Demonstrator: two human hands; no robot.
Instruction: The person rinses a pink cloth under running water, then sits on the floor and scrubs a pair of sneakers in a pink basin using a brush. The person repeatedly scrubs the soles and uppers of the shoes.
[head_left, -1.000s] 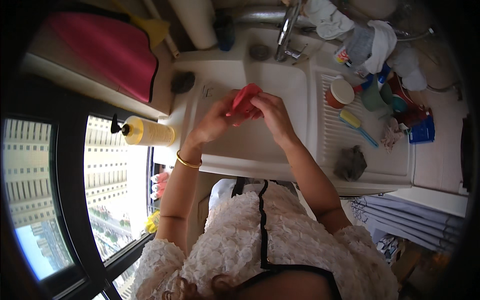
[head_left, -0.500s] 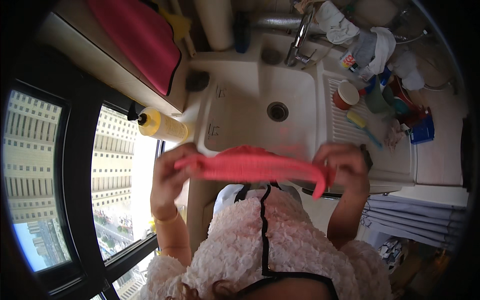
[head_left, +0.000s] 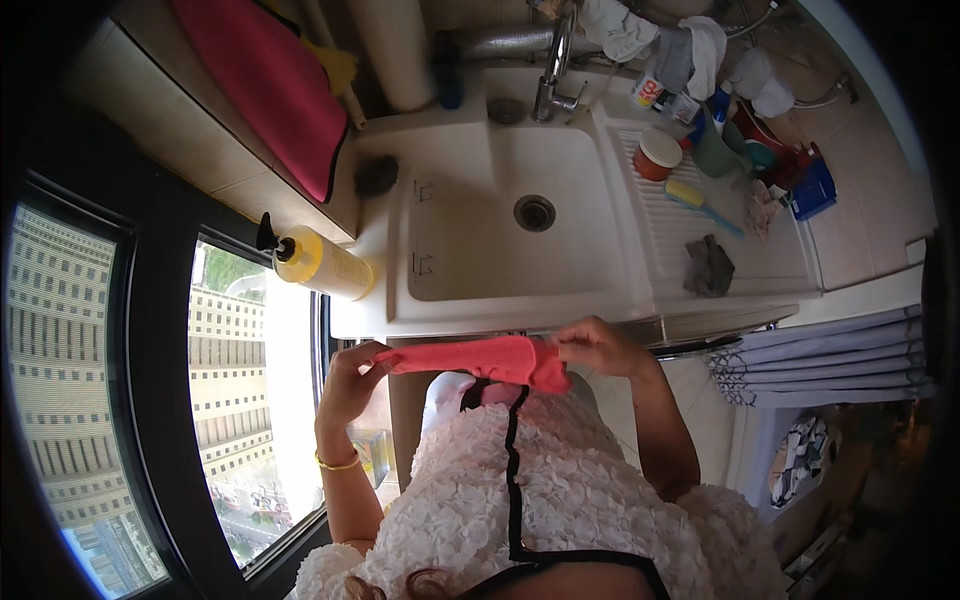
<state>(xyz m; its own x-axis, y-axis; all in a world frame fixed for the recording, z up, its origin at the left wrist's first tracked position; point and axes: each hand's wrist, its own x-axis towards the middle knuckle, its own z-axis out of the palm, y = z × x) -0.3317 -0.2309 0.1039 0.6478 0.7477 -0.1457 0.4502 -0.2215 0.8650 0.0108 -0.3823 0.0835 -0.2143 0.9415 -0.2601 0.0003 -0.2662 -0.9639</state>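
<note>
A coral-red sock-like piece of soft cloth (head_left: 465, 353) is stretched between my two hands, just in front of the sink's near edge. My left hand (head_left: 350, 382) pinches its narrow left end between thumb and fingers. At the other end, my right hand (head_left: 598, 346) grips the bunched part with its fingertips, and a loose fold hangs below. The white sink (head_left: 470, 270) lies beyond the cloth, with a dark drain (head_left: 534, 212) in its floor.
A yellow pump bottle (head_left: 325, 265) stands by the window at left. On the ribbed drainboard (head_left: 650, 245) lie a dark grey cloth (head_left: 709, 266), a yellow-headed brush (head_left: 690, 195) and a red tub with a white lid (head_left: 657, 153). The chrome tap (head_left: 553, 85) rises at the back.
My hands have come closer together, the right one moving left. The red cloth is less stretched and sits nearer my body, its right end now bunched.
</note>
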